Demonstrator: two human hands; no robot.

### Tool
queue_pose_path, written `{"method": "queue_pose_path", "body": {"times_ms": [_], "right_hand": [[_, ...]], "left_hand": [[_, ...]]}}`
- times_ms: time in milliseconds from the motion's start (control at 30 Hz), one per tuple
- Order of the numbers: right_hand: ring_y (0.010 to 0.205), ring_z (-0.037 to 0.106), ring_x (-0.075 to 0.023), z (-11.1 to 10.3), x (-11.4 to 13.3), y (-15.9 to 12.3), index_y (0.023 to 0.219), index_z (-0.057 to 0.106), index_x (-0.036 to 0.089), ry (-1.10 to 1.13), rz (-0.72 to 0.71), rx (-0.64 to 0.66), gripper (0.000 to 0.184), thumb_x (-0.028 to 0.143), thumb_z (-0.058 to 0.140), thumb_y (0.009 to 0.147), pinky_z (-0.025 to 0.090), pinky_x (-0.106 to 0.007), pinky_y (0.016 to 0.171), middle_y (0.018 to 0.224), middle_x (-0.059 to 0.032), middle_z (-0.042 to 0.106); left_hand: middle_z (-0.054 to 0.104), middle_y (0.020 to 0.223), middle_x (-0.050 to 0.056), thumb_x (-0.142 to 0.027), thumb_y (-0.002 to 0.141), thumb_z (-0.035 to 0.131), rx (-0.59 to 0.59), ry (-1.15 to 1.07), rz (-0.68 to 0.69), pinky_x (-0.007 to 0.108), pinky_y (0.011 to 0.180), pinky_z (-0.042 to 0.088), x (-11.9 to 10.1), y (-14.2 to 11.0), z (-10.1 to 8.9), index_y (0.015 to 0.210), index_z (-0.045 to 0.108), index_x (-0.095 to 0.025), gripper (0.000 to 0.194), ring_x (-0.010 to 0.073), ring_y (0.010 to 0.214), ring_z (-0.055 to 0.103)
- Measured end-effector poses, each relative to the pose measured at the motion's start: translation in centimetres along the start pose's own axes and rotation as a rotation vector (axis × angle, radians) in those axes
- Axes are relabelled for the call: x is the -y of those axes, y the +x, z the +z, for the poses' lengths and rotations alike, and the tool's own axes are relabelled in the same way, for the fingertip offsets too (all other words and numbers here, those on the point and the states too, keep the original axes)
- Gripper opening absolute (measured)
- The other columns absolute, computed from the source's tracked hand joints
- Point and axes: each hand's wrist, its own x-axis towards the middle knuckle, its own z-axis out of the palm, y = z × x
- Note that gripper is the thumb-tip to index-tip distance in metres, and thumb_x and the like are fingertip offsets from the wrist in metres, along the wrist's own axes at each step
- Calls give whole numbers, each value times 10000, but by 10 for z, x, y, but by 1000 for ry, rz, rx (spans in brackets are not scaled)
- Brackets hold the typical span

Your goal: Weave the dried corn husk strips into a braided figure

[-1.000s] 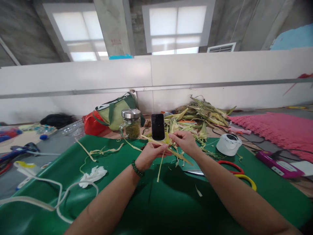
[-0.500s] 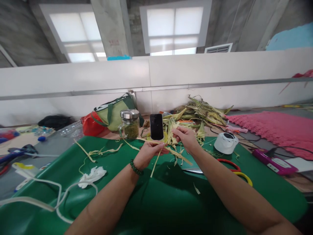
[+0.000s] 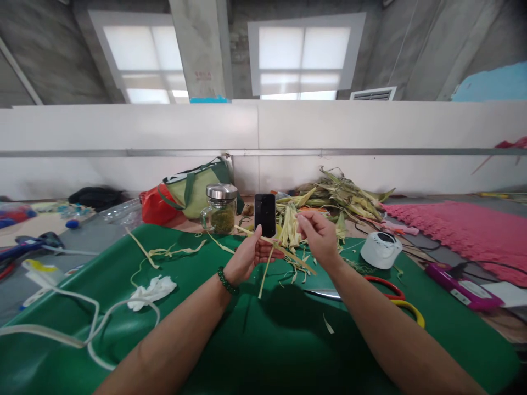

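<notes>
Pale yellow corn husk strips (image 3: 294,258) cross one another over the fingers of my left hand (image 3: 247,257). Its thumb is raised and its fingers curl beneath them; one strip end hangs down toward the green mat. My right hand (image 3: 319,236) is closed in a pinch just right of the strips. Whatever lies between its fingertips is too small to make out against the husks behind. Scissors (image 3: 325,294) with red and yellow handles lie on the mat, partly hidden under my right forearm.
A phone (image 3: 264,214) stands upright behind my hands, beside a lidded glass jar (image 3: 222,216). Corn husks (image 3: 349,195) are heaped at the back. On the green mat (image 3: 263,351) are a crumpled tissue (image 3: 152,291), a white cable (image 3: 96,318) and a white roll-shaped object (image 3: 381,249).
My left thumb has lifted off the strips and its fingers have loosened. My right hand remains pinched, turned slightly and a little farther from the left. The view has shifted slightly.
</notes>
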Motion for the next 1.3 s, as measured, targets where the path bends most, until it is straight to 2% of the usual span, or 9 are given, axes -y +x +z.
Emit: {"method": "queue_pose_path", "body": {"times_ms": [233,400,533,600,767,867,1000,1133,1300], "right_hand": [[648,534,-126,0,8,-7,768,611,172,-285,-428,329,87,154,529,791,433,-237,594,701,-25,588],[786,511,-183,3,15,-11,873,633,169,-600,-648,655,131,151,595,749,438,-295,675,834,-78,574],[750,518,-202,13,12,-18,760,648,150,-722,-754,698,113,205,559,802,437,-336,669,792,-101,591],[739,547,-190,15,9,-19,770,666,145,-571,-681,655,182,208,509,839,447,-321,663,780,-102,621],[664,612,-148,10,7,-15,775,704,140,-66,-37,519,206,295,569,793,473,-249,586,773,-72,685],[669,616,-156,8,10,-11,741,723,136,79,195,526,251,356,601,750,482,-259,596,753,-62,694],[638,585,-130,10,10,-9,741,735,137,181,283,519,276,384,613,728,468,-247,584,752,-61,692],[545,540,-92,12,5,-6,815,733,145,241,365,428,277,378,648,693,458,-227,544,685,-43,682],[602,601,-127,13,6,-7,799,734,153,204,322,357,249,350,687,653,504,-259,592,755,-62,713]], "left_hand": [[707,699,140,-310,898,399,32,-49,5,241,618,497,-2,-1,-1,794,664,-70,372,184,690,680],[686,655,95,-291,887,443,-5,-114,61,238,588,502,0,-1,0,742,667,-87,336,136,571,631],[652,579,63,-345,855,509,-16,-101,59,191,505,449,2,0,0,659,653,-95,349,95,492,567],[652,572,58,-420,799,577,-12,-55,77,192,519,447,3,1,-1,632,646,-103,365,95,500,568],[694,656,78,-598,678,611,0,125,121,256,607,468,1,2,-5,686,674,-120,483,170,639,639],[714,753,99,-635,670,584,27,192,156,291,674,465,-1,0,-6,778,693,-124,533,223,776,657],[707,843,114,-606,680,577,67,191,171,312,718,457,-3,-4,-5,839,688,-120,523,248,870,637],[674,990,85,-317,613,714,139,208,261,289,742,448,-2,-5,-2,1000,643,-154,425,229,942,598],[661,868,69,-263,660,677,75,249,320,256,668,443,0,-3,2,980,629,-131,350,171,792,588]]}}
